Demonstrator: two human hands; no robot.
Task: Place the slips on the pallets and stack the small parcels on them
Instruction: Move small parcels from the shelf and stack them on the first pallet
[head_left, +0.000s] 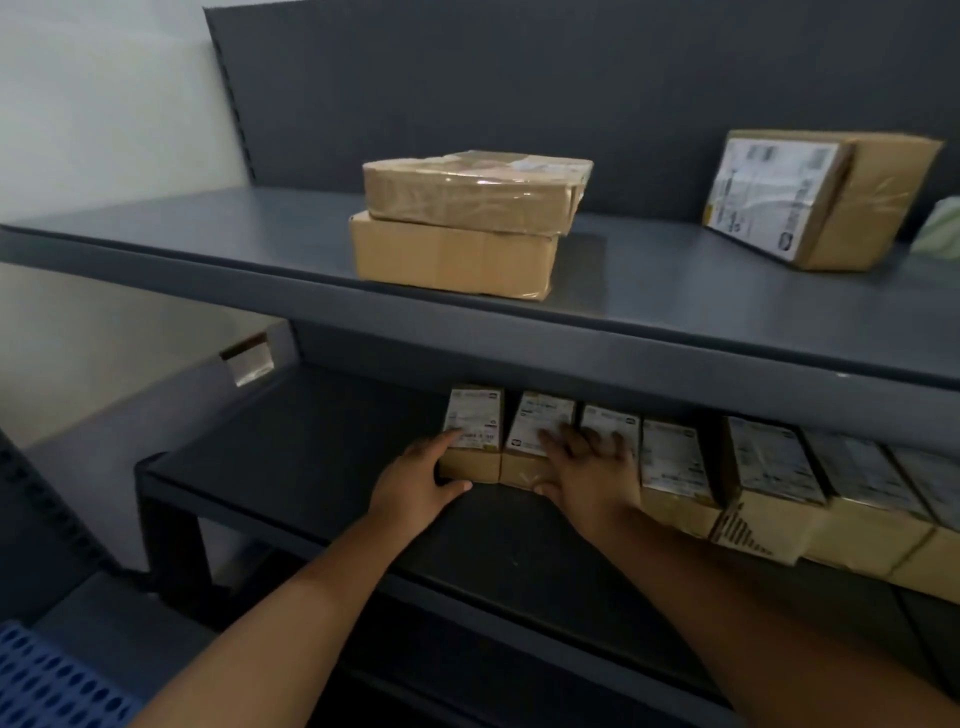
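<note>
A row of several small cardboard parcels with white labels lies side by side on the lower dark shelf (311, 467). My left hand (415, 483) clasps the left side of the leftmost small parcel (475, 415), thumb at its front. My right hand (587, 467) rests flat over the second parcel (540, 418) and third parcel (610, 418), thumb under the front edge. The corner of a blue perforated pallet (47, 680) shows at the bottom left. No slips are in view.
On the upper shelf (208, 228) sit two larger taped cartons stacked together (467, 223) and a labelled carton (815, 197) tilted at the right. A small taped packet (249, 358) leans in the lower shelf's back left corner. A white wall stands to the left.
</note>
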